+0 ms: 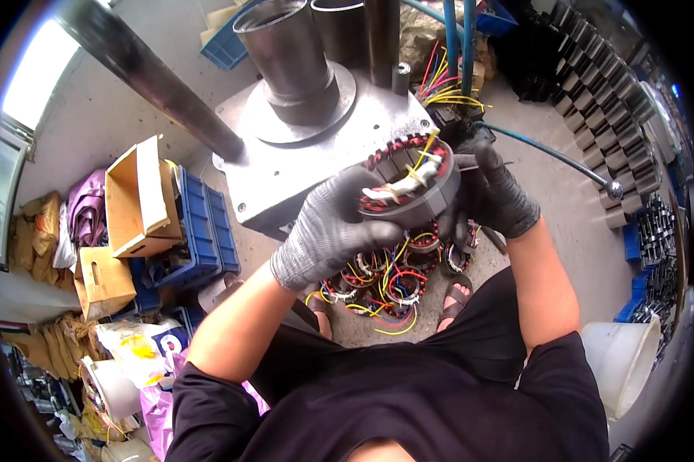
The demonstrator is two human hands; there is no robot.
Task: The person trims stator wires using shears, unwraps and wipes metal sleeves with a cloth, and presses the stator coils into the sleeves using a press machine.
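Note:
My left hand (328, 219), in a grey knit glove, grips the left side of a motor stator (438, 197), its thumb along the outer wall. The stator is a grey metal ring with red and black windings, white lacing and yellow leads on its upper face. It is held tilted in the air at the near edge of a machine's metal plate (281, 181). My gloved right hand (509, 192) closes on the stator's right side, fingers curled low against it. A short grey piece (466, 161) shows between its thumb and the stator; I cannot make out what it is.
A steel cylinder (285, 61) and thick posts (154, 77) rise from the plate. More wound stators (405, 286) lie on the floor between my feet. Blue crates (208, 223) and cardboard boxes (143, 200) stand left. Stacked metal rings (601, 100) line the right; a white bucket (620, 362) stands near right.

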